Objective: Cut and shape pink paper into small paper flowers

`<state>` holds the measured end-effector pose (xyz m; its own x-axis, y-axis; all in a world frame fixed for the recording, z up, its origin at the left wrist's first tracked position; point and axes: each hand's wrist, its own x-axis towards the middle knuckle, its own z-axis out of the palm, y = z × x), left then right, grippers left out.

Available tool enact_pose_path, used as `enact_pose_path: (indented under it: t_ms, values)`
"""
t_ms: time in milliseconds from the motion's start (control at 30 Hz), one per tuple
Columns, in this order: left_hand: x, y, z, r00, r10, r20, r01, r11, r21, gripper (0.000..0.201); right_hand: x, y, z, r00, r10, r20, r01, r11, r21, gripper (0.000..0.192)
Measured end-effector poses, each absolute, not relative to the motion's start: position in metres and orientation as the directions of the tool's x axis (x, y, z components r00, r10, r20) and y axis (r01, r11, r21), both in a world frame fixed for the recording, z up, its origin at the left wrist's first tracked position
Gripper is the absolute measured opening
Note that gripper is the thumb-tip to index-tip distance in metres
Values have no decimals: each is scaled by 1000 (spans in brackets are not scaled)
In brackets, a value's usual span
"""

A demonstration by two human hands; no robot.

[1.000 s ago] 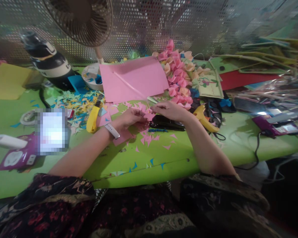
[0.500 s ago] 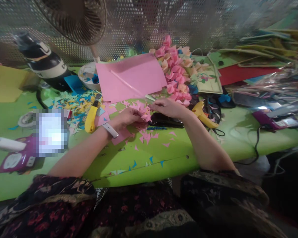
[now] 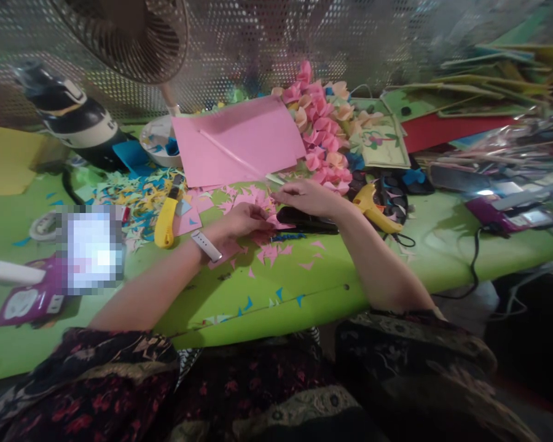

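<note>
Barely shifted since 1 second ago, both hands stay at center frame: left hand (image 3: 242,220) and right hand (image 3: 306,196) pinch 1 small pink paper piece (image 3: 275,218) above the green table (image 3: 304,288). Loose pink scraps (image 3: 271,253) could scatter under the fan (image 3: 124,34), upper left.

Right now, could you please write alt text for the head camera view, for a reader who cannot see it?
A person's left hand and right hand pinch a small pink paper piece over a green table strewn with paper scraps. Behind lie a pink sheet, paper flowers, a yellow knife and a fan.
</note>
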<state>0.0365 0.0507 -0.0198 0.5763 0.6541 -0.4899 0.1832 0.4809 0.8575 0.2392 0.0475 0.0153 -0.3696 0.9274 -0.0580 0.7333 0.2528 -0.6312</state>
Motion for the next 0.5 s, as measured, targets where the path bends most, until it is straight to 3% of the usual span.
enact_pose_path:
  t_ms: [200, 367, 500]
  values:
    - [38, 52, -21, 537, 661, -525, 200, 504, 840, 24, 235, 46, 17, -352, 933, -71, 739, 230, -633, 60]
    - [40, 53, -17, 494, 663, -562, 227, 526, 820, 25, 227, 45, 18, -297, 955, 12, 743, 239, -626, 59]
    - [40, 51, -12, 526, 650, -548, 254, 495, 831, 19, 215, 48, 24, -253, 968, 10, 788, 212, -578, 62]
